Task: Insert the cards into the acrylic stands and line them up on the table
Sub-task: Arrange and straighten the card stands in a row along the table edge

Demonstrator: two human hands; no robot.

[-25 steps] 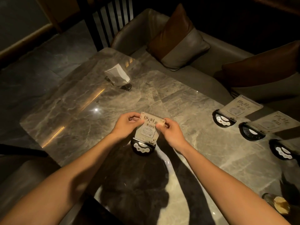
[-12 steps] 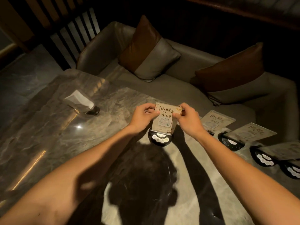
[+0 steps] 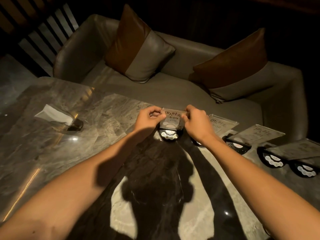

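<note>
An acrylic stand with a printed card marked 09 inside rises from a round black base near the far edge of the marble table. My left hand pinches its left upper edge and my right hand pinches its right upper edge. To the right runs a row of several filled stands: one card sits just past my right hand, another lies further right, and black bases trail toward the right edge.
A tissue holder with white paper stands on the table's left side. Behind the table is a grey sofa with two brown-and-grey cushions. My shadow darkens the near middle of the table.
Both hands carried the 09 stand away from me toward the far edge of the table, next to the left end of the row. The grip is unchanged.
</note>
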